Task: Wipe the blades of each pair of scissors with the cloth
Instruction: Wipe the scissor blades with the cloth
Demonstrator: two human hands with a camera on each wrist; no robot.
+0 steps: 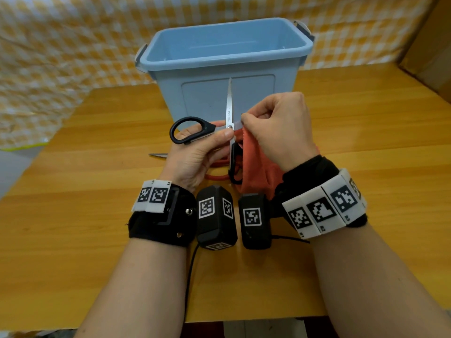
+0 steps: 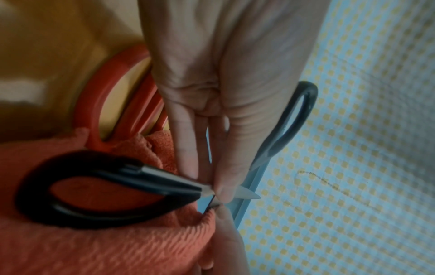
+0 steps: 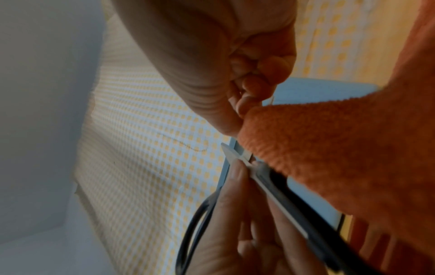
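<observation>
My left hand [image 1: 195,152] pinches the black-handled scissors [image 1: 192,129] near their pivot, holding them spread wide above the table. One blade [image 1: 229,103] points up in front of the bin; the other blade runs right, under my right hand [image 1: 275,123]. That hand pinches the orange cloth [image 1: 258,164] against this second blade beside the pivot, and the cloth hangs down from it. In the left wrist view my thumb and fingers [image 2: 226,178] squeeze the black scissors [image 2: 94,188] at the joint. The right wrist view shows the orange cloth [image 3: 329,158] over the blade.
An empty light-blue plastic bin [image 1: 224,62] stands just behind my hands. Red-handled scissors [image 1: 217,178] lie on the wooden table [image 1: 366,147] beneath my hands, their blade tip [image 1: 157,155] showing at the left. A yellow checked cloth [image 1: 61,57] hangs behind.
</observation>
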